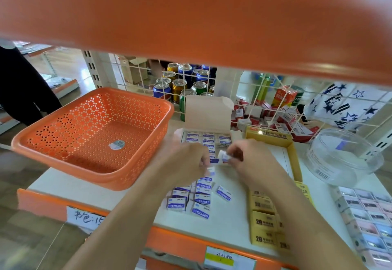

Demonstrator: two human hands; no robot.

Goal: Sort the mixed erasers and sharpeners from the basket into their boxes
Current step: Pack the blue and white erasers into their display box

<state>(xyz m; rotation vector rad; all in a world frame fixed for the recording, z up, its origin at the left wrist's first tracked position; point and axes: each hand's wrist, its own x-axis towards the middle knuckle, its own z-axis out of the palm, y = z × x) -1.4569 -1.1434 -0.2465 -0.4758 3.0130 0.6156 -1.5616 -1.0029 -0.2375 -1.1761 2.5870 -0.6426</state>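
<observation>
The fingers (pixel 234 153) of your right hand (pixel 252 160) pinch a small white-and-blue wrapped eraser (pixel 223 156) over the open white cardboard box (pixel 206 116) of rowed erasers at the shelf's back middle. Your left hand (pixel 186 161) curls beside it, too blurred to tell if it holds anything. Both forearms reach in over the front edge. The orange perforated plastic basket (pixel 89 176) at the shelf's left end lies empty. Loose wrapped erasers (pixel 199 197) near the front edge likely still need boxing.
</observation>
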